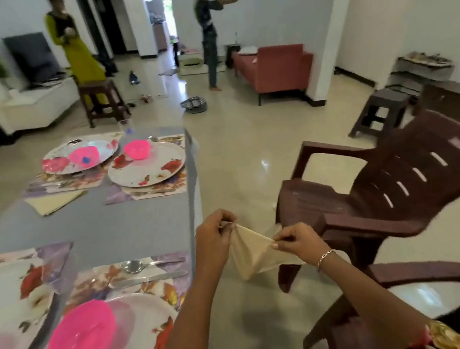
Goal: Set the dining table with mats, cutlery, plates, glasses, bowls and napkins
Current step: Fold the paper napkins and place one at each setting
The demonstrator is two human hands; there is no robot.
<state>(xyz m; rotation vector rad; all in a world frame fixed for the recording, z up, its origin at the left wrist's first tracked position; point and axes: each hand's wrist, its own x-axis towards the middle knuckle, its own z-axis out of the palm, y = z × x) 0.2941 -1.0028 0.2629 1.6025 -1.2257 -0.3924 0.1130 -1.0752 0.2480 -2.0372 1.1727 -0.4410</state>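
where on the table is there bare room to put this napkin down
Free: the grey table strip between the far right mat and the near mat, right of the folded napkin. Crowded: the near mat, with spoon, knife, plate and pink bowl. The left hand and right hand pinch the held napkin.

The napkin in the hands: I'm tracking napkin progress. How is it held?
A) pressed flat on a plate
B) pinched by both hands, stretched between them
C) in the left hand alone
B: the left hand and the right hand each pinch an edge of the napkin, which hangs stretched between them.
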